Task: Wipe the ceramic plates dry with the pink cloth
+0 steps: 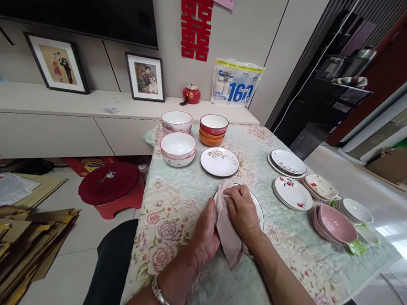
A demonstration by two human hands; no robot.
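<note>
A white plate (258,209) with a dark rim is in front of me, mostly covered by my hands and a cloth. My left hand (205,234) grips the plate's left edge, its fingers hidden beneath. My right hand (244,211) presses a pale pink cloth (229,241) onto the plate's face, fingers bent over the fabric. The cloth's loose end hangs toward me. Just beyond lies another dark-rimmed plate (219,162) with a brown floral pattern, flat on the table.
Stacked bowls (178,145) and red and orange bowls (214,124) stand at the back left. Plate stacks (292,193), pink bowls (336,224) and small white bowls (357,210) line the right side of the floral tablecloth (172,212). A red stool (110,184) stands left.
</note>
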